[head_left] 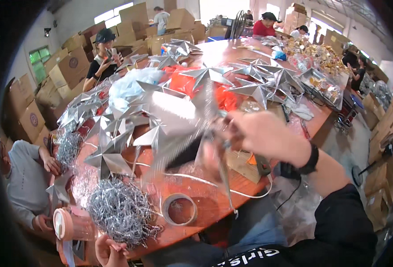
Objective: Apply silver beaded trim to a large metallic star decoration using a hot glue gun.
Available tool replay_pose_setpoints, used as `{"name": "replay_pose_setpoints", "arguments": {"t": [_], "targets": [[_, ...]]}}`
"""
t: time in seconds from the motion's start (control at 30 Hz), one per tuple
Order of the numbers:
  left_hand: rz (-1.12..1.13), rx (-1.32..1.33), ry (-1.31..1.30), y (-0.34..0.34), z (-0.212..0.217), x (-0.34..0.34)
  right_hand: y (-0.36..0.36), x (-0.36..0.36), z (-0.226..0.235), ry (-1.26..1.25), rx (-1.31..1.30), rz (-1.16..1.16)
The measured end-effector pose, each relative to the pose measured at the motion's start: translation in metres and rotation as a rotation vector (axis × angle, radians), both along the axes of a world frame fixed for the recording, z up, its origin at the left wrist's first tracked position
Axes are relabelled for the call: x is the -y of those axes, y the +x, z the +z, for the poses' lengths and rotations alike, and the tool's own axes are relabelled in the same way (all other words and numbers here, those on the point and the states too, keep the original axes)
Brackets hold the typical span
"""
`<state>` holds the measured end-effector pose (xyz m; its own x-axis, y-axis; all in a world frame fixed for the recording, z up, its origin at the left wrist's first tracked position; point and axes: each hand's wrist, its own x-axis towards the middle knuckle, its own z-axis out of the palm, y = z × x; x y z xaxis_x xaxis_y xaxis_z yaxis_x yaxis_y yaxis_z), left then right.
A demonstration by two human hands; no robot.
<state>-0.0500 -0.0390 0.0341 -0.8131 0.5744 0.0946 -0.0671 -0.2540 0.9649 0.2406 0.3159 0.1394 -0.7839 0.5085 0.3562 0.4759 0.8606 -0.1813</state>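
Right wristband [311,160]: black, is fitting closely
Right sleeve [345,220]: black, is ending short of the wristband
Top [299,252]: black, is showing white lettering
Trousers [263,231]: blue, are looking like denim

Silver star [178,116] and right-hand grip [246,132] blurred, exact contact between them unreadable.

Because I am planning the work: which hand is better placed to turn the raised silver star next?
Probably the right hand: it is raised at the silver star, close to the star's middle. Blur hides the exact grip, and I cannot clearly make out the left hand.
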Motion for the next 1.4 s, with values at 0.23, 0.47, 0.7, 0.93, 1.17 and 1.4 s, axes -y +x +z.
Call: {"name": "replay_pose_setpoints", "arguments": {"t": [0.23, 0.47, 0.7, 0.93, 1.17, 1.4], "targets": [[-0.097, 0.054, 0.325, 0.0, 0.011, 0.0, 0.063, -0.146, -0.009, -0.382, -0.1, -0.489], [-0.031, -0.159, 0.215, 0.012, 0.012, -0.005, 0.069, -0.232, -0.025, -0.188, 0.057, -0.859], [-0.24, -0.425, 0.068, 0.058, 0.038, -0.04, 0.015, -0.074, 0.029, 0.302, -0.312, -0.261], [-0.446, -0.498, -0.006, 0.116, 0.048, -0.102, -0.016, 0.109, -0.012, -0.491, -0.418, 0.796], [-0.646, -0.377, -0.138, 0.134, 0.059, -0.102, 0.013, 0.116, -0.025, -0.229, -0.346, 0.774], [-0.699, -0.393, -0.246, 0.136, 0.056, -0.11, 0.018, 0.11, -0.042, 0.013, -0.301, 0.705]]}}
